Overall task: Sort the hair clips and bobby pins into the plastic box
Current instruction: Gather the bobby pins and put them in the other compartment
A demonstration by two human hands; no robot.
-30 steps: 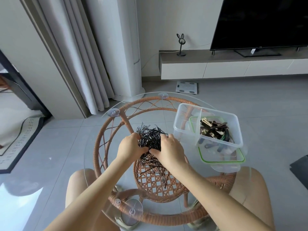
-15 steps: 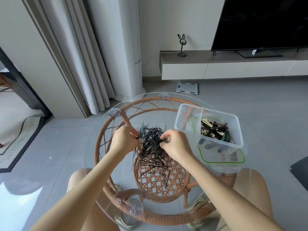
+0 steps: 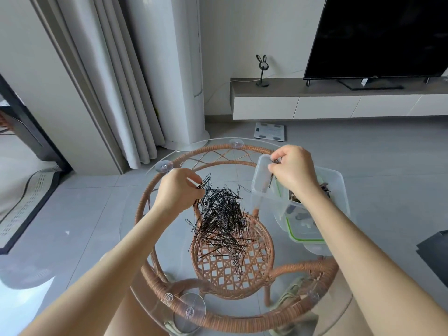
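A heap of black bobby pins [image 3: 221,214] lies on the round glass table top [image 3: 135,229]. My left hand [image 3: 178,190] pinches a few pins at the heap's upper left edge. My right hand [image 3: 292,169] holds a small bunch of bobby pins [image 3: 272,175] over the left compartment of the clear plastic box [image 3: 260,190]. The box stands at the table's right side. Dark hair clips [image 3: 326,187] lie in its right compartment, mostly hidden by my right wrist.
A green-rimmed lid [image 3: 300,235] lies under the box. The table has a rattan frame [image 3: 232,263] beneath the glass, with suction cups at the rim. Beyond it are a bathroom scale [image 3: 269,130] on the floor, a TV bench and curtains.
My right hand has left the heap with a few pins and moved up and right over the box. My left hand stays at the heap's left edge.
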